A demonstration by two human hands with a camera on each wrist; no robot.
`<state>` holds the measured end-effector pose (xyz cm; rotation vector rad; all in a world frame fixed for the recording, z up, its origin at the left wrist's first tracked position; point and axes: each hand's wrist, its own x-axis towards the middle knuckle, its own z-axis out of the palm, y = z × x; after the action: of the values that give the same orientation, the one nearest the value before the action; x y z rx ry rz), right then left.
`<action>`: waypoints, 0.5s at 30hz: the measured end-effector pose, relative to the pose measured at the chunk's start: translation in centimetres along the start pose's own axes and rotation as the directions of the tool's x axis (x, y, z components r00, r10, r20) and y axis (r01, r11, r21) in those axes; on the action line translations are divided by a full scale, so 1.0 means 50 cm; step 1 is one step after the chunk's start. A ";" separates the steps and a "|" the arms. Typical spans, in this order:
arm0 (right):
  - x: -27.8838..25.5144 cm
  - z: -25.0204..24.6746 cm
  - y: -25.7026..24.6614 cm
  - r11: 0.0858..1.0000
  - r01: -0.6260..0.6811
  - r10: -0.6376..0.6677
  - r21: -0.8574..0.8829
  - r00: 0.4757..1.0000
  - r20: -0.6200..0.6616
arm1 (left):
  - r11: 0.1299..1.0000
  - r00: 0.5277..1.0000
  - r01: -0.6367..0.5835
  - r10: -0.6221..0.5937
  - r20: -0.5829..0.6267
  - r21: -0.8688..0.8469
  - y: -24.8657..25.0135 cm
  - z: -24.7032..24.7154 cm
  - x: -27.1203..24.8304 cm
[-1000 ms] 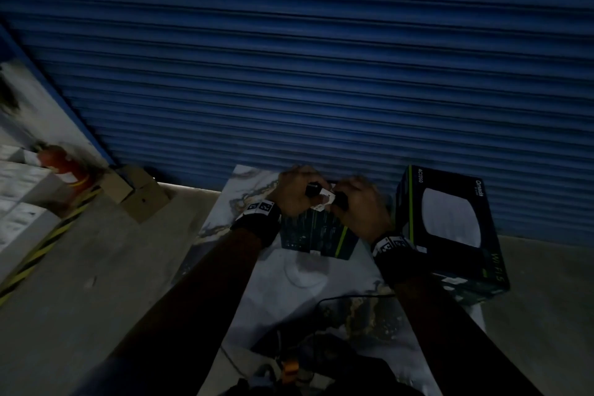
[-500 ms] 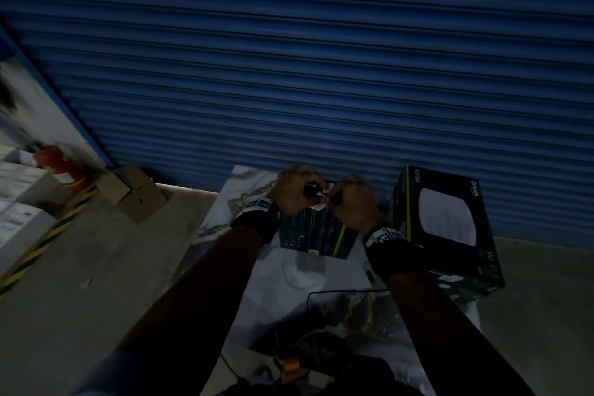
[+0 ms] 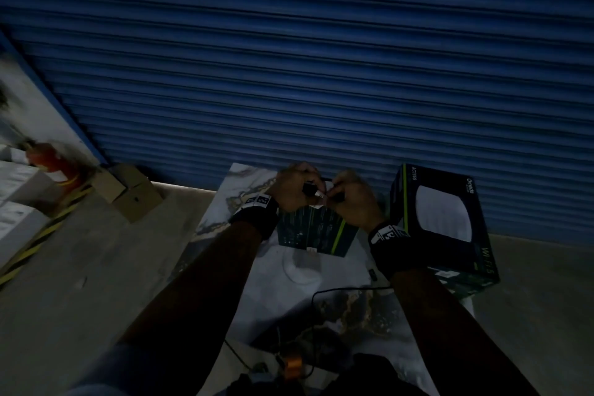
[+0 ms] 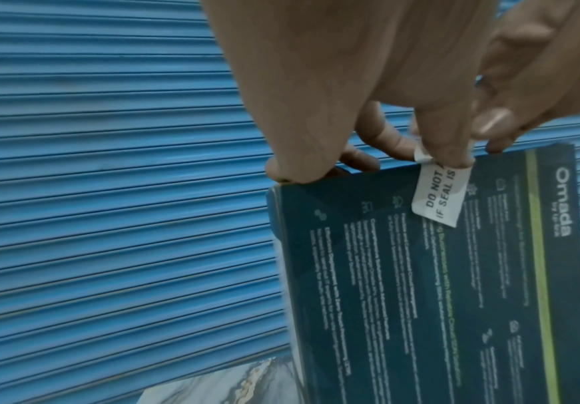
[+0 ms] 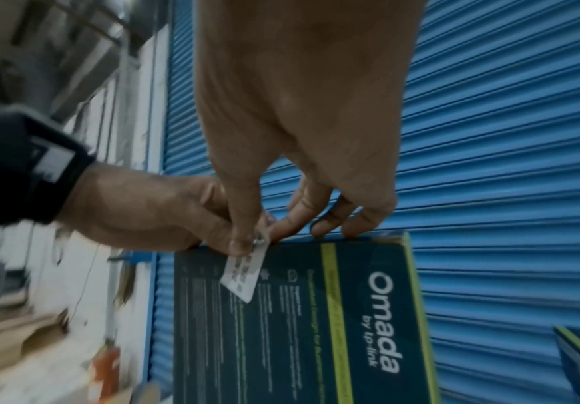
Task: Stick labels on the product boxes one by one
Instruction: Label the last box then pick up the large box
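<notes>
On the marble-patterned sheet (image 3: 244,183), before the blue shutter (image 3: 289,58), you hold a dark teal box (image 4: 437,287) upright; it carries a lime stripe and white "Omada" lettering. Your left hand (image 3: 291,191) and right hand (image 3: 352,202) meet at its top edge, fingers pinching a white seal label (image 4: 438,198) printed "DO NOT... IF SEAL IS...", lying down the box's face.

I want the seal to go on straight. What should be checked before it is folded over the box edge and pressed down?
1. Box upright, steadied at its top edge by both hands: ok.
2. Seal label lying on the box's printed face: ok.
3. Label square to the edge: not ok, tilted.
4. Left hand thumb on label's top end: ok.
5. Right hand fingers on the top edge: ok.
6. Label's upper end stuck down: cannot tell.
</notes>
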<state>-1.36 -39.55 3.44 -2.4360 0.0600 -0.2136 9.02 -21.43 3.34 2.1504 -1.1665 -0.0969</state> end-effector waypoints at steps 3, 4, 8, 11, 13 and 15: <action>0.010 0.013 -0.002 0.999 0.008 -0.006 -0.049 0.999 0.037 | 0.999 1.000 0.000 0.000 0.001 -0.045 0.000 0.002 0.000; 0.012 0.015 -0.003 0.998 0.018 -0.017 -0.052 0.999 0.034 | 0.999 1.000 0.014 -0.014 0.003 -0.046 -0.001 0.002 0.000; 0.007 0.007 -0.004 0.995 0.033 -0.031 0.095 0.999 -0.027 | 0.999 0.999 0.046 -0.046 0.001 -0.010 -0.008 -0.002 -0.001; -0.003 -0.003 0.005 0.983 0.069 -0.061 0.169 0.997 -0.052 | 0.999 0.999 0.042 -0.042 0.021 0.008 -0.003 -0.001 -0.001; -0.004 -0.011 0.005 0.977 0.028 -0.019 0.212 0.999 -0.042 | 0.998 0.998 0.040 -0.042 0.043 0.038 -0.001 -0.001 0.002; -0.001 -0.011 0.004 0.972 -0.001 0.011 0.235 0.999 -0.041 | 0.998 0.997 0.041 -0.044 0.064 0.047 -0.002 -0.003 0.004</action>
<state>-1.51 -40.07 3.72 -2.1954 0.0573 -0.2540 9.27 -21.50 3.44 2.2276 -1.1702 -0.1621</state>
